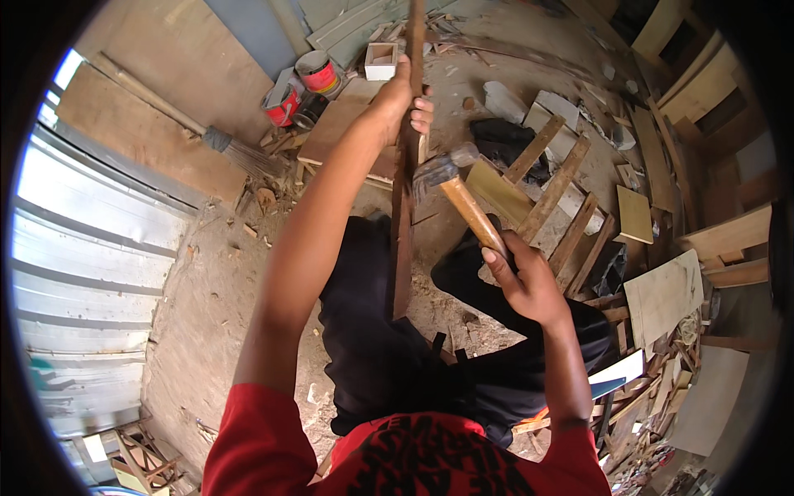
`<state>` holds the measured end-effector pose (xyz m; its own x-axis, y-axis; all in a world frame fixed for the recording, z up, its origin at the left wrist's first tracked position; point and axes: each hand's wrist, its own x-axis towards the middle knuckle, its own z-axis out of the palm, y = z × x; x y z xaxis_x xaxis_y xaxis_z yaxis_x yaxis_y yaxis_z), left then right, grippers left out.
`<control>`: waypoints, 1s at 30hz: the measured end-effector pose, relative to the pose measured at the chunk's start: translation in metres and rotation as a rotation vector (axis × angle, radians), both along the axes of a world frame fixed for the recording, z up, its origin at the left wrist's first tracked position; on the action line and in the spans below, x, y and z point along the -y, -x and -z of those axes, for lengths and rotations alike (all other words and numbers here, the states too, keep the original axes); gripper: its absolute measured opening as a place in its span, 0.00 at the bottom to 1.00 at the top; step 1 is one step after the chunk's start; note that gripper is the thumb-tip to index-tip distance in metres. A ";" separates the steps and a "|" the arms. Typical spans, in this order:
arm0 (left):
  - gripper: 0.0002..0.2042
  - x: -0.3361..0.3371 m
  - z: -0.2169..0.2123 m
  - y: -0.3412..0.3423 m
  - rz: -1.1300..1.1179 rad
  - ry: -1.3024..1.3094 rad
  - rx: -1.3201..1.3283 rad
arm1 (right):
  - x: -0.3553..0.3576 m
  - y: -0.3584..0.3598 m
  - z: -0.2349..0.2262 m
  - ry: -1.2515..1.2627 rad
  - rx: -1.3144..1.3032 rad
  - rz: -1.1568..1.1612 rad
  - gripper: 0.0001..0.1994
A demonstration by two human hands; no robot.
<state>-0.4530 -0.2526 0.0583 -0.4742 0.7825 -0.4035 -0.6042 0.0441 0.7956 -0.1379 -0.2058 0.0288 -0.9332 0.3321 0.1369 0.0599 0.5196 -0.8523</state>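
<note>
My left hand (403, 101) grips a long dark wooden plank (404, 215) that stands nearly upright between my legs, its top running past the upper edge of the view. My right hand (527, 279) is closed on the wooden handle of a hammer (463, 198). The hammer's metal head (438, 171) is blurred and sits right beside the plank, just below my left hand. I cannot tell if the head touches the wood. My legs in black trousers are under the plank.
The dirt floor is strewn with wood scraps. Two red paint cans (299, 87) and a small white box (381, 60) lie at the top. A broom (190, 124) leans at the upper left. Plank frames (562, 198) and board offcuts (662, 293) fill the right side. Corrugated metal sheet (91, 281) at left.
</note>
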 end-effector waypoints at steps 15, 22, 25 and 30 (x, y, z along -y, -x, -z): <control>0.29 0.014 0.025 0.019 0.172 0.062 0.122 | -0.010 0.015 -0.010 -0.048 0.222 -0.333 0.14; 0.17 0.016 0.045 0.033 0.210 0.028 0.175 | -0.025 0.032 -0.027 0.144 0.402 -0.456 0.14; 0.15 0.020 0.043 0.040 0.211 -0.062 0.310 | -0.024 0.032 -0.013 0.203 0.343 -0.432 0.15; 0.14 0.031 0.039 0.047 0.173 -0.128 0.372 | -0.004 0.023 0.023 0.391 0.268 -0.406 0.11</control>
<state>-0.5004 -0.2832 0.0195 -0.1720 0.8926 -0.4167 -0.8432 0.0853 0.5308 -0.1610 -0.2016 0.0059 -0.9807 -0.0786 -0.1792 0.1608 0.1978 -0.9670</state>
